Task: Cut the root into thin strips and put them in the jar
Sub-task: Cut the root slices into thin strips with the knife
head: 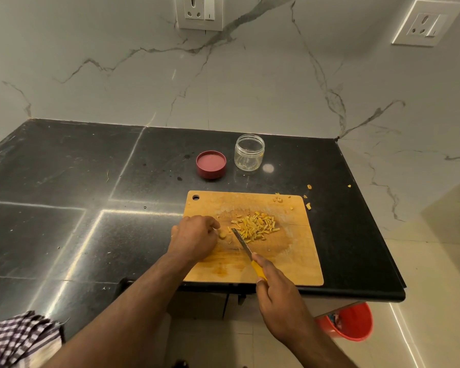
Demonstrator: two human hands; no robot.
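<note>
Yellow strips [255, 226] lie piled mid-way on the wooden cutting board [298, 264], most cutting done, while the left hand [194, 239] pinches the last root stub [222, 235], the right hand [278, 296] clamps the knife [246, 247], and the glass jar [249, 152] behind the board looks almost empty.

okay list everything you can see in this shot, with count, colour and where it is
board: one, wooden, counter's front edge
strips: one pile, yellow, mid board
root: one small piece, yellow, board, at left fingers
scraps: several, yellow, board's far right corner and counter beside it
knife: one, steel blade, yellow handle, tip at the pile
jar: one, clear, open, behind board
lid: one, red, left of jar
counter: one, black
sockets: two, white, wall
bucket: one, red, floor
cloth: one, checked, bottom left
left hand: holds root
right hand: grips knife
</note>
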